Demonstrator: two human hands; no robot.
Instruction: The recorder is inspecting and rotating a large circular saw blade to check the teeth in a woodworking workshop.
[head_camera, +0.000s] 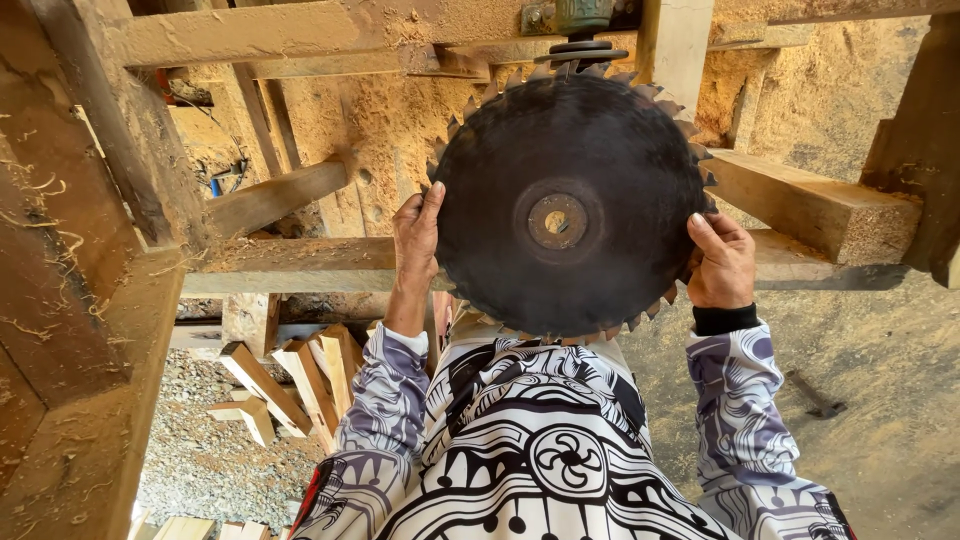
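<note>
A large dark circular saw blade (570, 200) with teeth round its rim and a rusty centre hole is held flat in front of me. My left hand (416, 240) grips its left edge, and my right hand (720, 262) grips its right edge. Both arms wear patterned purple and white sleeves. Just above the blade's top edge sits a metal spindle with a flange (580, 40), fixed to the wooden frame.
Heavy wooden beams (270, 200) coated in sawdust frame the space on the left and across the back. A thick timber block (810, 205) juts out at the right. Offcut planks (290, 385) lie on gravel at lower left. Packed sawdust ground (880, 380) spreads at lower right.
</note>
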